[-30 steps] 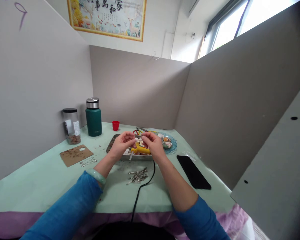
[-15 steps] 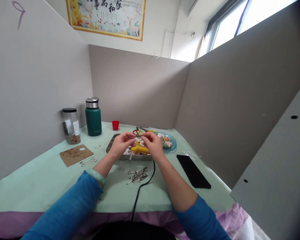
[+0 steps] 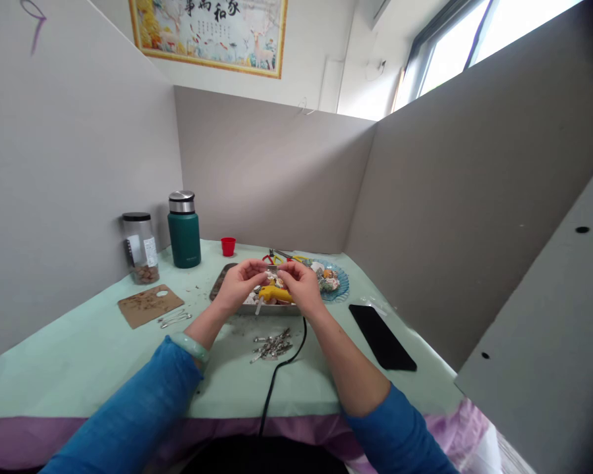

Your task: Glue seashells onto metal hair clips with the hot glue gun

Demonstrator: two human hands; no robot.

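Trainee: What lies on the near side of the tray (image 3: 281,310)?

Technician: A black cord (image 3: 275,378) on the surface (image 3: 128,382), and a pile of metal pieces (image 3: 273,345) nearer the tray. If the cord feeds the yellow tool (image 3: 275,293), apparently a glue gun, a forearm snagging it could drag the tool off the tray.

Trainee: State of the fingers?

Technician: Above the tray, the left hand (image 3: 240,286) and right hand (image 3: 301,286) face each other, fingers bent, thumbs close to fingertips. A small greyish piece (image 3: 271,268) seems to lie between them; a firm grip cannot be confirmed. A slack pinch could drop it into the tray.

Trainee: Burn hazard?

Technician: Possible. The tool lies over the tray, pale tip at the near rim. If hot, it could burn lowered fingers.

Trainee: Beyond?

Technician: A blue plate (image 3: 344,283) right of the tray; a wide right-hand sweep could tip it. A red cup (image 3: 228,247) stands behind the tray's left end.
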